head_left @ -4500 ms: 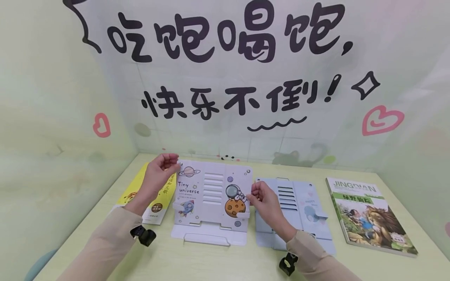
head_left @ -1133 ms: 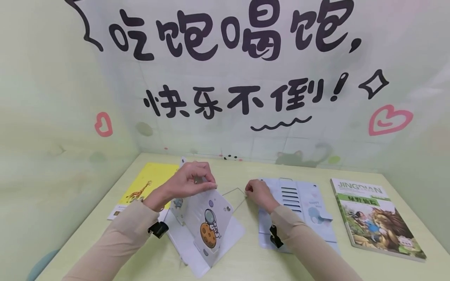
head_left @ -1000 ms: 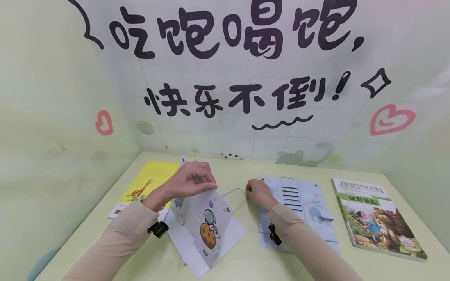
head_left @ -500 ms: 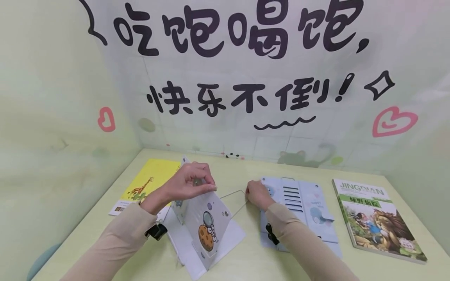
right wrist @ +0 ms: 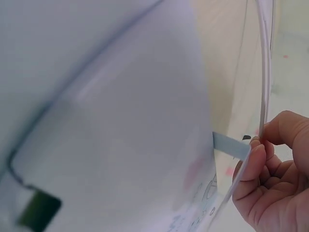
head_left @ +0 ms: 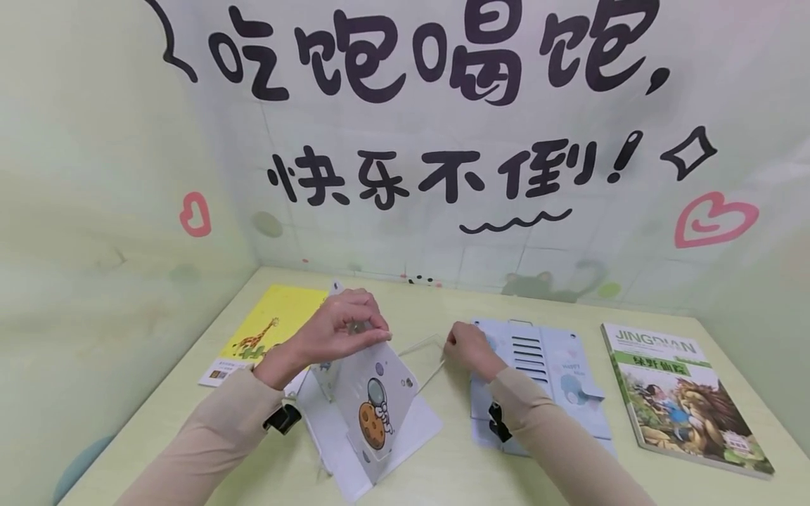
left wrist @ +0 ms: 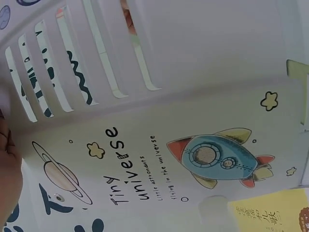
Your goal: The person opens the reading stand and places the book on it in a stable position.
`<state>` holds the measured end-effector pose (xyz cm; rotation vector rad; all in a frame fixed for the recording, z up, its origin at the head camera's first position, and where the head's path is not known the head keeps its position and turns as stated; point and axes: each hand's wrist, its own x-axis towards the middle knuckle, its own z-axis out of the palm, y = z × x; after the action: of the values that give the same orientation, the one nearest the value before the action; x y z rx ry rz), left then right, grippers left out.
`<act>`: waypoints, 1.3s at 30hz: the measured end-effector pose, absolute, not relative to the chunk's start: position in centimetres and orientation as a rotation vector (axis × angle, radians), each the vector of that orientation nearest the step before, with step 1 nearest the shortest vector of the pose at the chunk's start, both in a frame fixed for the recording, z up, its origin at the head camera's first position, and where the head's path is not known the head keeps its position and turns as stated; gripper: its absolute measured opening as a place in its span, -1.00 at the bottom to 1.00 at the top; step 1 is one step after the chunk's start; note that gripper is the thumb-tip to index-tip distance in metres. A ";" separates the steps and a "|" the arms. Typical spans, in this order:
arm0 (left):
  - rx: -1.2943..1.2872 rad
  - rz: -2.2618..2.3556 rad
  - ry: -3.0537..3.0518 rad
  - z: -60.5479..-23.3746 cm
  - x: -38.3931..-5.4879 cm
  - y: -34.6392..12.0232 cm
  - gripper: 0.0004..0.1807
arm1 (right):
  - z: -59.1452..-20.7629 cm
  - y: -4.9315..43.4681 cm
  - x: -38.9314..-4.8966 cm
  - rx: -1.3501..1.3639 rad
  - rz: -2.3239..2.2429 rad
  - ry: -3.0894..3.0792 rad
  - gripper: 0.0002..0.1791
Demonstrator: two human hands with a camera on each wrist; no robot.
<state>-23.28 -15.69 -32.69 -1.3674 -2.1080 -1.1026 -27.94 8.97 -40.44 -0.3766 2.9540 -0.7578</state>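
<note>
A white folding book stand with astronaut and rocket prints stands turned and tilted on the table, its base plate spread out below. My left hand grips the top edge of its panel, thumb in front. The left wrist view shows the slotted panel up close, with that hand at the left border. Behind the stand, my right hand pinches the bent wire support. The right wrist view has the thumb and index finger on the wire.
A light blue book stand lies right of the white one, partly behind my right forearm. A yellow book lies at the left, partly covered by my left hand and the stand. A JINGDIAN storybook lies at the far right.
Since the oldest frame, the white stand has turned from facing me to sideways, and my right hand has taken hold of its wire. In the last second the wire has risen slightly.
</note>
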 end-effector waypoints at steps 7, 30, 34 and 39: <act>-1.346 -1.076 -2.069 -32.7 -23.9 -16.0 -0.81 | -40.8 10.2 -28.3 -0.272 -0.843 2.936 -0.95; -1.203 -1.361 -2.136 -33.0 -26.0 -18.1 -0.85 | -40.7 14.2 -25.4 -0.007 -1.464 2.557 -0.82; -1.156 -1.427 -2.139 -33.0 -26.1 -18.4 -0.87 | -40.7 14.1 -24.3 0.053 -1.554 2.449 -0.80; -1.096 -1.520 -2.168 -33.0 -26.2 -19.1 -0.90 | -40.4 13.8 -22.8 0.083 -1.680 2.323 -0.81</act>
<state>-26.15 -19.06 -33.01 -1.0957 -2.1681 -1.5201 -22.85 13.85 -40.36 0.0825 2.3225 -1.6798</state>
